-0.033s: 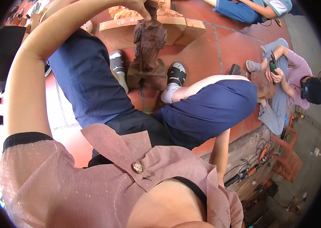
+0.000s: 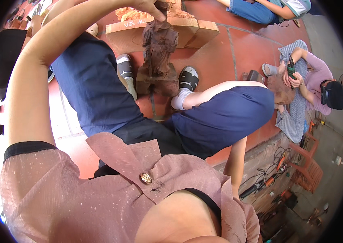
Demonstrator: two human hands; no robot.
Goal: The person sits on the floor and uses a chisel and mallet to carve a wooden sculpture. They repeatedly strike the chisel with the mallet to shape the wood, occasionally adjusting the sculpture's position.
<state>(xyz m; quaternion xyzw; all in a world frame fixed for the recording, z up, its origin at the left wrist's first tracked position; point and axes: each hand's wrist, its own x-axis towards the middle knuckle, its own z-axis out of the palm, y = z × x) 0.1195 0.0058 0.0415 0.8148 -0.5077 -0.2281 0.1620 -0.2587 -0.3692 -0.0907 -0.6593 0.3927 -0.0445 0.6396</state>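
A dark brown carved wooden statue (image 2: 159, 46) stands upright on its blocky base (image 2: 157, 84) on the floor, between my two sandalled feet. My left hand (image 2: 150, 7) grips the statue near its top, at the upper edge of the head view. The thumb lies against the wood, while part of the hand and the statue's top are cut off by that edge. My right forearm (image 2: 235, 166) runs down beside my bent right knee. The right hand itself is hidden.
Behind the statue lies a thick pale wooden slab (image 2: 191, 33) with chalk marks. At right a co-worker (image 2: 315, 87) holds a green power tool (image 2: 291, 69) over a brown wooden piece (image 2: 281, 89). Cables, tools and an orange plastic chair (image 2: 307, 170) are at lower right.
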